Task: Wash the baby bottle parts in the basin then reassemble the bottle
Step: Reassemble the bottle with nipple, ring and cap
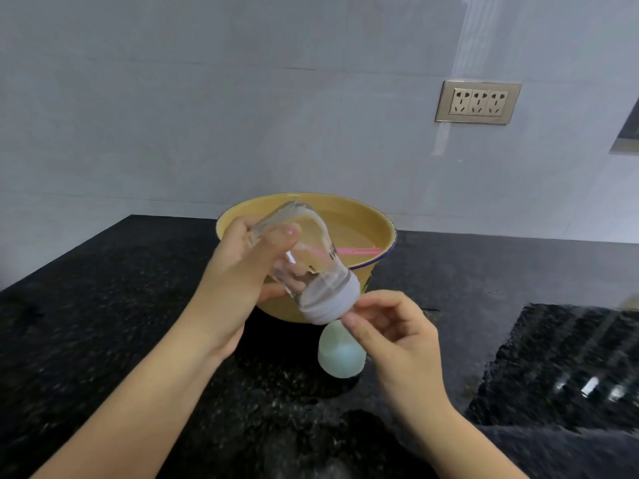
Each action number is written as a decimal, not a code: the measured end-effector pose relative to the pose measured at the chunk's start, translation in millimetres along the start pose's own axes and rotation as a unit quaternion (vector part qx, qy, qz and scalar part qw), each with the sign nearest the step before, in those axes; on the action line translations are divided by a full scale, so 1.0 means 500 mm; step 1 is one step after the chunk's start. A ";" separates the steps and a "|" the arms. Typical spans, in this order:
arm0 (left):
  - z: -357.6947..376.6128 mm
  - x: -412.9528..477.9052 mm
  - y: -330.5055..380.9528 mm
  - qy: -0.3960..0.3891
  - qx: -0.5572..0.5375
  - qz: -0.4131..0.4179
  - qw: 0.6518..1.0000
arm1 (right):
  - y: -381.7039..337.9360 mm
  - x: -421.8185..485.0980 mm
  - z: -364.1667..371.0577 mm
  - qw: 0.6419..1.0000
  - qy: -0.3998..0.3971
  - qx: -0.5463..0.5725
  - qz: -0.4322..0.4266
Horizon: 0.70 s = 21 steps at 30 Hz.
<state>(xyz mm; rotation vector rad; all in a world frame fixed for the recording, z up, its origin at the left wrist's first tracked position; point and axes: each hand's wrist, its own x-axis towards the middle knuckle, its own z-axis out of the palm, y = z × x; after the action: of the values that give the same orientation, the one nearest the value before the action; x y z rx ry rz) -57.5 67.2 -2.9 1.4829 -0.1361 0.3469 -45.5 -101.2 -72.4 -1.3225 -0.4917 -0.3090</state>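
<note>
Above speckled black counter (103, 340), head view: clear bottle (311, 233) held tilted, neck down.
Left hand (238, 271) wraps the smooth transparent bottle before the round yellow basin (363, 216) of water. Right hand (397, 337), fingers half curled, pinches its ribbed white collar (332, 302). A pale domed cap (340, 356) stands beneath.

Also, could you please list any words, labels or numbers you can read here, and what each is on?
No text is readable.
Clear glass baby bottle: dark print on its side, too blurred to read.
Yellow round basin: dark mark on its outer wall beside the bottle's white screw collar, unreadable.
Beige triple wall socket: no lettering visible.
</note>
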 end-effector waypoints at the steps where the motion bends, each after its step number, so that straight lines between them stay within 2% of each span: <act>1: -0.002 -0.002 -0.003 -0.012 -0.005 -0.002 1.000 | -0.006 0.003 -0.001 1.000 0.012 0.008 0.011; 5: -0.024 -0.013 -0.011 -0.097 0.014 -0.034 0.995 | -0.033 0.026 -0.015 0.998 0.028 0.050 0.029; 10: -0.048 -0.026 -0.041 -0.238 0.094 -0.065 0.964 | -0.070 0.063 -0.035 0.999 -0.019 -0.039 0.022; 15: -0.038 -0.032 -0.080 -0.270 0.088 -0.101 0.953 | -0.103 0.094 -0.025 0.991 -0.104 -0.083 0.015; 18: -0.022 -0.028 -0.086 -0.279 0.078 -0.082 0.954 | -0.116 0.108 -0.019 0.979 -0.163 -0.120 -0.005; 21: -0.012 -0.013 -0.080 -0.245 0.064 -0.051 0.966 | -0.132 0.116 -0.018 0.959 -0.233 -0.155 -0.047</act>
<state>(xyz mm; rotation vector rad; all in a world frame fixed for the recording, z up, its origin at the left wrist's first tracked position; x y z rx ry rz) -51.9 70.4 -43.5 1.6749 -0.4359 -0.1044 -26.2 -121.5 11.6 -1.6909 -0.9342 -0.1529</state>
